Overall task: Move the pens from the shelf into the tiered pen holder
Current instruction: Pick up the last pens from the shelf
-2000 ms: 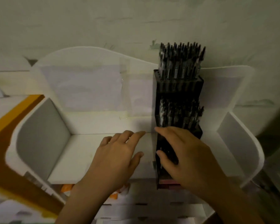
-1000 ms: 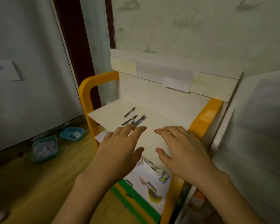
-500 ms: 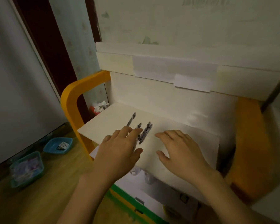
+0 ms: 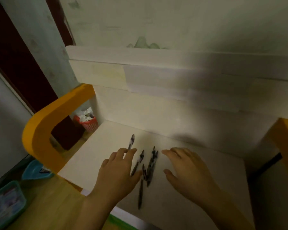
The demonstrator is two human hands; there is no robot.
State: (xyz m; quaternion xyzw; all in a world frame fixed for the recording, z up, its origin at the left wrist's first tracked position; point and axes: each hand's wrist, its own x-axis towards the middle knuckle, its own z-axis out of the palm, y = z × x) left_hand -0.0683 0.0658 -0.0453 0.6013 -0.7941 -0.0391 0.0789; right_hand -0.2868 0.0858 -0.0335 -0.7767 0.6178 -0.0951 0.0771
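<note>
Pens (image 4: 150, 165) motion-blurred, count unclear, one part-hidden under left hand (image 4: 118, 173)

This looks like a room in a home, dimly lit. A small white shelf (image 4: 96, 156) with a rounded orange side frame (image 4: 45, 130) stands against a pale patterned wall (image 4: 173, 22). A wooden floor (image 4: 45, 201) shows below, with a red basket (image 4: 88, 122) of crumpled paper behind the shelf's left edge and teal plastic trays (image 4: 6, 205) on the floor.

Both forearms look bare to the frame edge, left hand (image 4: 117, 175) and right hand (image 4: 186, 173) seemingly ringless.
</note>
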